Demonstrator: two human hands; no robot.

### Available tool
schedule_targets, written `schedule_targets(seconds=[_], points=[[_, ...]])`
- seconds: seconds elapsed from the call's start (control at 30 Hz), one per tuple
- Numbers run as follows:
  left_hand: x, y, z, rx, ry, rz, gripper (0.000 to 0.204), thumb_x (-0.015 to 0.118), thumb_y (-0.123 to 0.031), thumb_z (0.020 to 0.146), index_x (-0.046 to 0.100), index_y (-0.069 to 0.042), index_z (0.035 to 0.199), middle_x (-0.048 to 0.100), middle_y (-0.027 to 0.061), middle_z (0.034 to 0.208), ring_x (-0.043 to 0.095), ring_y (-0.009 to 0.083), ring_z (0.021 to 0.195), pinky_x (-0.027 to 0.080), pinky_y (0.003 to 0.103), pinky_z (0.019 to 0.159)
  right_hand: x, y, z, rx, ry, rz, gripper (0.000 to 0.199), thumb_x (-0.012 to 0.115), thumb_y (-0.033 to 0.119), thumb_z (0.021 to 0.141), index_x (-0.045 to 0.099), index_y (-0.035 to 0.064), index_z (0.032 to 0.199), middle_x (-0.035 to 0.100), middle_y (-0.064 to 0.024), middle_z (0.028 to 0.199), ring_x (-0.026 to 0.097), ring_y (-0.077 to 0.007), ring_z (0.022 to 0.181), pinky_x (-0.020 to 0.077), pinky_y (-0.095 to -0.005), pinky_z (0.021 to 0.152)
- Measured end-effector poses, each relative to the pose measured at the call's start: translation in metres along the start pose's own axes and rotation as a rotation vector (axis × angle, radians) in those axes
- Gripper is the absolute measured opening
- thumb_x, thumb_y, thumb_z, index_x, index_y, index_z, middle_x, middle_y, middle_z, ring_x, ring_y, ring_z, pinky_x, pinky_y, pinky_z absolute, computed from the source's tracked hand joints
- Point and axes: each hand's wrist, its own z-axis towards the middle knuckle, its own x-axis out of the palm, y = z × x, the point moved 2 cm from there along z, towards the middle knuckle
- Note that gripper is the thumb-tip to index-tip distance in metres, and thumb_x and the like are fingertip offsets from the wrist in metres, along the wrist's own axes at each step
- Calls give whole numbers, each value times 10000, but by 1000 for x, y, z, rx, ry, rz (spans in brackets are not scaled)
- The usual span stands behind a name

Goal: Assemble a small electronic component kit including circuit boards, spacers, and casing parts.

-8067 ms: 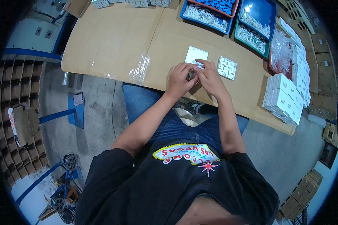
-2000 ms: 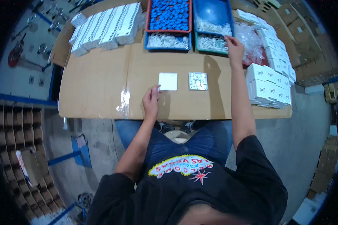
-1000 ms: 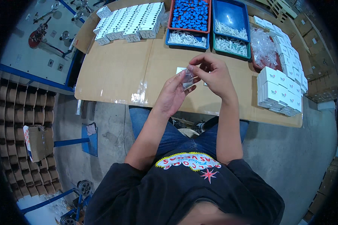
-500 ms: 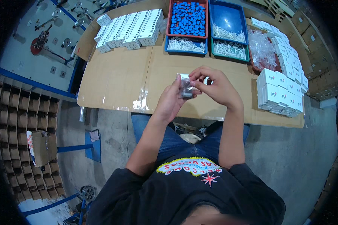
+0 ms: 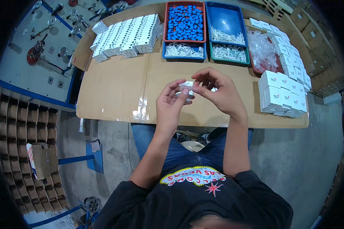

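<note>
You are pinching a clear plastic bag with your left hand; your right hand is sitting curled at its right edge, grip unclear. The bag is hanging between both, neither nearer, above the cardboard tabletop; its long axis is unreadable.

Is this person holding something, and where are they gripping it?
Yes: a small clear bag. The left hand pinches its left part between thumb and fingers; the right hand is at its right end, but whether it grips too is unclear.
</note>
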Motion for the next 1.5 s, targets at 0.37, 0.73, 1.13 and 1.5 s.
schedule_targets(seconds=[0.37, 0.73, 1.13, 1.5], points=[[-8, -2, 0, 185, -142, -40, 199, 644, -197, 1044, 681, -10, 1099, 727, 74, 995, 695, 139, 784, 589, 297, 743, 17, -9, 5, 24, -92, 200, 204, 744, 96, 937, 719, 43, 1133, 708, 6, 955, 604, -35, 819, 461, -205, 655], [-7, -3, -1, 324, -197, 10, 204, 634, -136, 1046, 670, 47, 1129, 737, 110, 1032, 711, 152, 915, 590, 290, 822, 33, -19, 10, 22, -155, 289, 91, 743, 90, 930, 720, 21, 984, 706, 4, 879, 616, -32, 783, 456, -190, 601], [-10, -4, -7, 384, -249, 51, 190, 625, -136, 1050, 661, 38, 1118, 733, 100, 1008, 705, 136, 846, 580, 271, 767, 51, -15, 9, -36, -153, 274, 99, 737, 86, 926, 712, 30, 1004, 687, 20, 863, 608, -23, 764, 460, -193, 596], [-14, -5, -7, 351, -258, 33, 214, 638, -169, 1047, 655, 28, 1129, 722, 89, 1015, 699, 127, 873, 583, 273, 772, 53, -18, 9, -66, -138, 256, 106, 739, 70, 932, 716, 13, 1019, 695, 5, 878, 617, -40, 778, 499, -201, 621]])
